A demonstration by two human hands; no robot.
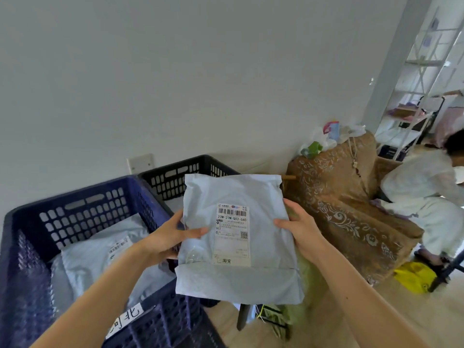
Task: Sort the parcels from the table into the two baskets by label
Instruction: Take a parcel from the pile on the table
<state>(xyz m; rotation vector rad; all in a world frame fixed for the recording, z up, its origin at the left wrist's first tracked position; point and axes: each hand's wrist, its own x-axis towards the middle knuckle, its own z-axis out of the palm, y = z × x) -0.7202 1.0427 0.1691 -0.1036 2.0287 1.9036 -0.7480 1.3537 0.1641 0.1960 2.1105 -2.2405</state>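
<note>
I hold a pale blue parcel upright in front of me, its white shipping label facing me. My left hand grips its left edge, thumb across the front. My right hand grips the right edge. The parcel hangs above the gap between the baskets and a chair. A dark blue basket stands at the lower left with a handwritten tag on its front rim, and other pale blue parcels lie inside. A black basket stands behind it, against the wall.
A brown patterned armchair with plastic bags on its back stands to the right. A person in white crouches at the far right near a yellow bag. White shelving fills the back right. A dark stool leg shows below the parcel.
</note>
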